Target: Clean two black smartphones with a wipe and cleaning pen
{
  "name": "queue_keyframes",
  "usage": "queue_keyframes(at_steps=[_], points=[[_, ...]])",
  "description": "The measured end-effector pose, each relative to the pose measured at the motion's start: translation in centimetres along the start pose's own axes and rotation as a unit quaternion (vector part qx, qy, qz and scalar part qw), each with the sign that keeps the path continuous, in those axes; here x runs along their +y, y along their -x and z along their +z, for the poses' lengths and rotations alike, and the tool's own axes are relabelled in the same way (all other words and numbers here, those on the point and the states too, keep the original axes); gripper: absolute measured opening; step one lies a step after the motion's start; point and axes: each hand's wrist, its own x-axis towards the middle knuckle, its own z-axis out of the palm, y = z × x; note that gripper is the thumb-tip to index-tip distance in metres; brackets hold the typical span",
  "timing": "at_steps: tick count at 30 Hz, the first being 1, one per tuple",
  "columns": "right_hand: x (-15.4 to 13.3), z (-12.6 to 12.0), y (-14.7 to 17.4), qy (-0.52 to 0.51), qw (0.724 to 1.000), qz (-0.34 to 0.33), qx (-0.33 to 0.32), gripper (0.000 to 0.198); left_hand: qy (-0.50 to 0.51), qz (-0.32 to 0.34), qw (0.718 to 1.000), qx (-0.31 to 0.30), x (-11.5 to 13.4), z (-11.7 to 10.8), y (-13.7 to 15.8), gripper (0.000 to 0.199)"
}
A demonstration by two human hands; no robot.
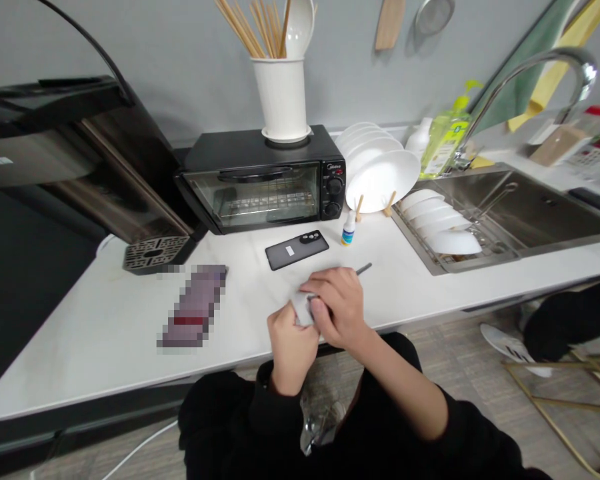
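Observation:
My left hand (291,347) is closed around a small pale grey piece (304,308) over the counter's front edge. My right hand (341,303) is closed on the same piece, its thumb and fingers pinching the top. Something small and dark shows at those fingertips, too small to name. Just beyond the right hand a thin dark stick (364,269) sticks out; its other end is hidden. Farther back lie a dark phone case (297,250) with a white label and a small white bottle (349,230), which stands upright.
A pixelated, flat mauve object (195,307) lies on the white counter (105,367) at left, near a drinks machine (145,200). A toaster oven (265,187) carries a white utensil holder (283,100). White plates (383,180) and a sink (540,213) are at right.

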Motion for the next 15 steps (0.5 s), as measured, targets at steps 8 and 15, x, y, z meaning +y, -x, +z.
queue_keyframes(at_steps=[8,15], points=[[-0.3,-0.3,-1.0,-0.216,0.955,0.152,0.132,0.037,0.173,0.03,0.982,0.065,4.1,0.2,-1.4,0.01],[1.0,-0.7,-2.1,-0.198,0.933,0.257,0.153,0.039,0.186,0.014,0.982,-0.024,2.3,2.1,-2.7,0.011]])
